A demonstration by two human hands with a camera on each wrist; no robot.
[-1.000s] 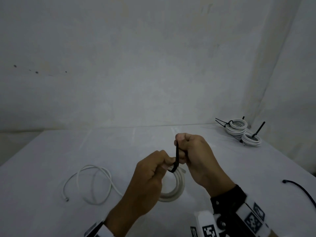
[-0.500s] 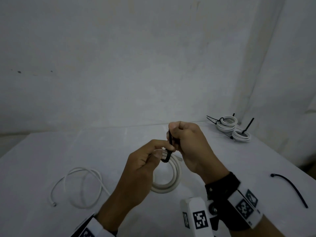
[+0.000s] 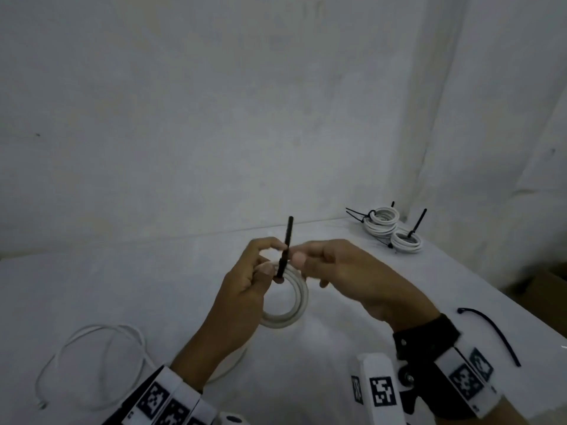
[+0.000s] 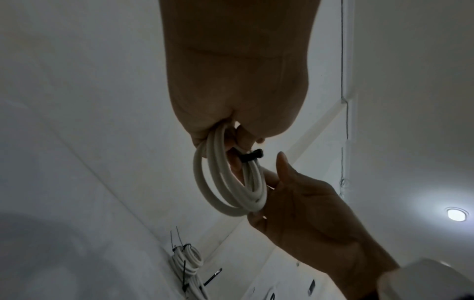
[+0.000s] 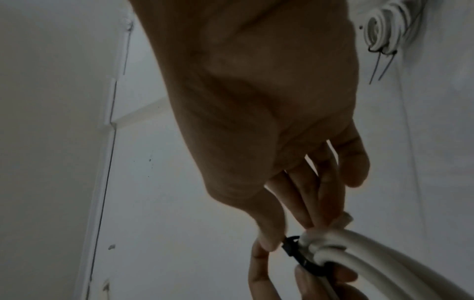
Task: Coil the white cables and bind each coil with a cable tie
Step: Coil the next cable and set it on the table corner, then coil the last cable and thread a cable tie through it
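**Tie looped round the held coil, tail standing up**

I see both hands raised over the white table point(image 3: 92, 286), meeting just below centre of the head view. The left hand point(image 3: 245, 289) grasps the coiled white cable point(image 3: 294, 305): its fingers curl round the upper part of the coil, and the left wrist view shows the loops running out of that closed grip and hanging below it. A black cable tie point(image 3: 287, 246) is wrapped round the coil at the top; its free tail stands nearly upright above the fingers in the head view. In the left wrist view the tie shows as a short black band across the loops.

The right hand point(image 3: 346, 280) comes in from the right of the frame. Thumb and forefinger meet at the tie, just beside the left fingertips; the remaining fingers lie loosely extended. In the right wrist view the fingertips point(image 5: 266, 241) touch the tie's black head, so I log this hand as pinching the tie.

Elsewhere in the head view:
- Finished coils point(image 3: 389, 228), bound with black ties, sit in the far right corner of the table, well apart from the hands.
- A loose white cable point(image 3: 92, 348) lies uncoiled at lower left.
- A spare black tie point(image 3: 491, 332) lies at the right edge.
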